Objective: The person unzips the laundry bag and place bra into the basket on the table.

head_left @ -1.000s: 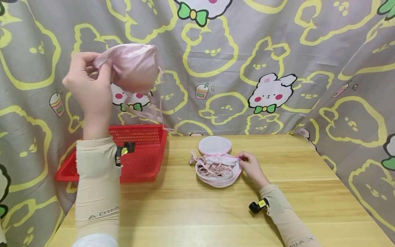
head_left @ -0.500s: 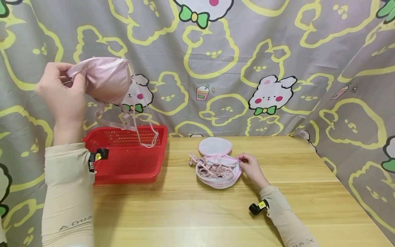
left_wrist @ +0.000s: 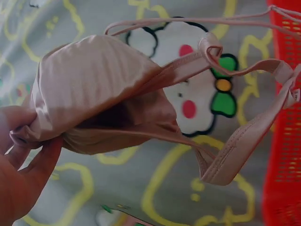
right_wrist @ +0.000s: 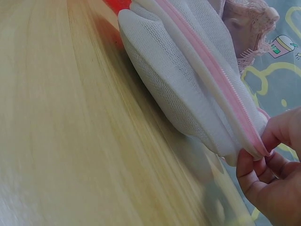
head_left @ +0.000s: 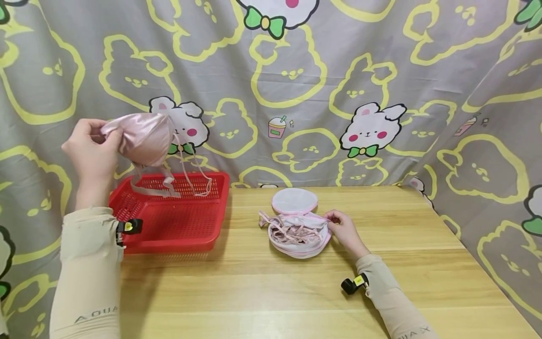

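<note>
My left hand (head_left: 95, 146) pinches a pink satin bra (head_left: 141, 136) by one end, holding it up over the red basket. Its cups are folded together, and the thin straps and band dangle toward the basket, as the left wrist view (left_wrist: 89, 84) also shows. On the table, a white mesh laundry bag (head_left: 296, 249) with a pink zipper (right_wrist: 221, 87) lies unzipped, its round lid folded back. Pink lacy garments (head_left: 296, 234) with straps fill it, one piece poking out at the left. My right hand (head_left: 345, 230) pinches the bag's rim by the zipper.
A red perforated plastic basket (head_left: 178, 245) stands at the table's back left. The wooden table (head_left: 262, 296) ends at a grey curtain (head_left: 237, 70) with cartoon prints, which hangs behind it and on both sides.
The left hand has moved left, then come down with the bra, so its straps now hang in front of the basket's back wall. The right hand stays at the bag's rim.
</note>
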Tool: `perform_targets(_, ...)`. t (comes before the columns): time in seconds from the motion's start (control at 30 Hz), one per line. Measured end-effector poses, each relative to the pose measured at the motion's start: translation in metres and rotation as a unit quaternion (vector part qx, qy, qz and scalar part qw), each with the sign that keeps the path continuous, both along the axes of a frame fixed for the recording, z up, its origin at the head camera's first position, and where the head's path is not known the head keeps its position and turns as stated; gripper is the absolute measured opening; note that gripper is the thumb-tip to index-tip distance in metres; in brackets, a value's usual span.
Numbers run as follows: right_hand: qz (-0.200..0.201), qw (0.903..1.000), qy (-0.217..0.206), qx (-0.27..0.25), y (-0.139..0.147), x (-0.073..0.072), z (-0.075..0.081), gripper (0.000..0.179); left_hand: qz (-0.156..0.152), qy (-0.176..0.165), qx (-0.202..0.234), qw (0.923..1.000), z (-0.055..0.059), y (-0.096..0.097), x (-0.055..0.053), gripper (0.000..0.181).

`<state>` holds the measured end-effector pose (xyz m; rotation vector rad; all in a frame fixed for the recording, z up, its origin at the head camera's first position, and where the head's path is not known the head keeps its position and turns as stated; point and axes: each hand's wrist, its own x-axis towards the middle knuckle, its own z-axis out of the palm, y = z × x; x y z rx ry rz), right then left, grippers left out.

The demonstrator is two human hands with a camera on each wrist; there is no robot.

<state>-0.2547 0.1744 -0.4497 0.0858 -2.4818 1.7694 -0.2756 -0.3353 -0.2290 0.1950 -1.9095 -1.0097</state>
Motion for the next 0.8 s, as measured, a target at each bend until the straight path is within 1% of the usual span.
perform_targets(0.1,0.001,1.0,-0.002,-0.003,0.001,-0.001,0.0,0.023,-0.011,-0.028,0.021,0.9993,-0.011,-0.01,-0.007,0.013)
perform_targets(0.27,0.0,1.0,-0.004,-0.007,0.001,-0.001,-0.001,0.023,-0.01,-0.063,0.049,0.9967,-0.03,-0.023,-0.017,0.02)
perform_targets(0.33,-0.001,0.9999,-0.007,-0.009,0.001,-0.001,-0.001,0.023,-0.011,-0.08,0.065,0.9946,-0.037,-0.026,-0.02,0.02)
perform_targets(0.4,-0.001,0.9999,-0.007,-0.01,0.001,-0.001,-0.002,0.023,-0.018,-0.095,0.083,0.9918,-0.044,-0.03,-0.024,0.019)
perform_targets(0.47,-0.001,0.9999,-0.009,-0.012,0.003,-0.003,-0.005,0.023,-0.032,-0.107,0.112,0.9875,-0.05,-0.033,-0.027,0.018)
perform_targets(0.53,0.0,0.9998,-0.011,-0.018,0.005,-0.008,-0.011,0.023,-0.064,-0.114,0.164,0.9778,-0.056,-0.036,-0.029,0.018)
perform_targets(0.57,0.0,0.9998,-0.011,-0.018,0.007,-0.01,-0.015,0.023,-0.081,-0.118,0.189,0.9715,-0.058,-0.037,-0.03,0.018)
perform_targets(0.6,-0.002,0.9998,-0.012,-0.018,0.008,-0.012,-0.018,0.023,-0.1,-0.12,0.218,0.9635,-0.061,-0.039,-0.031,0.017)
perform_targets(0.63,-0.003,0.9998,-0.013,-0.017,0.009,-0.015,-0.022,0.024,-0.119,-0.125,0.243,0.9545,-0.065,-0.04,-0.032,0.017)
perform_targets(0.67,-0.005,0.9998,-0.012,-0.015,0.01,-0.017,-0.026,0.024,-0.144,-0.129,0.272,0.9428,-0.068,-0.042,-0.033,0.016)
perform_targets(0.7,-0.005,0.9999,-0.01,-0.011,0.01,-0.018,-0.028,0.024,-0.168,-0.14,0.291,0.9313,-0.071,-0.044,-0.033,0.015)
perform_targets(0.77,-0.006,1.0,-0.003,-0.004,0.011,-0.019,-0.031,0.024,-0.209,-0.175,0.305,0.9125,-0.079,-0.049,-0.036,0.015)
perform_targets(0.8,-0.005,1.0,0.0,-0.003,0.011,-0.019,-0.031,0.024,-0.231,-0.195,0.312,0.9008,-0.083,-0.051,-0.037,0.014)
